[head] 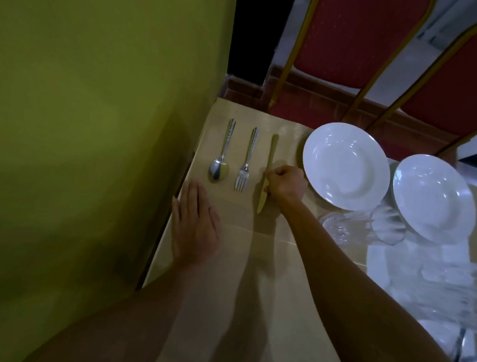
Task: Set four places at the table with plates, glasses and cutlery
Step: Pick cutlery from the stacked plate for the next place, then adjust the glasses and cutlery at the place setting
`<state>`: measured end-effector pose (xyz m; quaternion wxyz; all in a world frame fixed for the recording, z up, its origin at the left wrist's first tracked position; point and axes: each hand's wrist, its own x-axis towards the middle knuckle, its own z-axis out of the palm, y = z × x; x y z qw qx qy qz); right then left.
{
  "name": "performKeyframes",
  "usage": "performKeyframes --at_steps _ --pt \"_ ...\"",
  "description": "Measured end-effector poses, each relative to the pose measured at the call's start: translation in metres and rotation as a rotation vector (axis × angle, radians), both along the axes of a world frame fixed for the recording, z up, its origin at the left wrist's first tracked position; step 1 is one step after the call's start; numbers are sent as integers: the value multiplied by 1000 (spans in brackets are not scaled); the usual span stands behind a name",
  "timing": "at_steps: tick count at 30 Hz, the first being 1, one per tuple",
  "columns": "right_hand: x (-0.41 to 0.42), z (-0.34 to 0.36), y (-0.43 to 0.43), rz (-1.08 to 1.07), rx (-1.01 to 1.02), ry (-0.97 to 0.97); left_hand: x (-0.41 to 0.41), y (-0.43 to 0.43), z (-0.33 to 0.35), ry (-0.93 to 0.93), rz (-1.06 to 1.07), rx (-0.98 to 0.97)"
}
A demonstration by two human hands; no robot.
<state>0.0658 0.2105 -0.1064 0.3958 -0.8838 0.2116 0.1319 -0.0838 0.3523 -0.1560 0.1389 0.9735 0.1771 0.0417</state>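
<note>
Both arms (353,270) are bare along their whole visible length — the left hand (195,223) and right hand (285,184) likewise bare.

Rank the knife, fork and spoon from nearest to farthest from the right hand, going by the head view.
1. knife: pinched by the right hand itself.
2. fork: just left of the knife.
3. spoon: farthest left, beyond the fork.
</note>
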Motion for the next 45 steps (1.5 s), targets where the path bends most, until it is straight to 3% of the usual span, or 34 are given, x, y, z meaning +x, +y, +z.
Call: performKeyframes --at_steps 12,26,36,45 --pt "7 -12 5 -72 -37 -10 0 1 0 47 7 6" --pt "1 13 6 23 -132 43 1 0 -2 36 1 3" --pt "-119 45 -9 126 -44 11 -3 -2 3 44 -17 -26" --pt "-197 39 -67 185 -35 40 -41 -48 35 255 -59 -147"
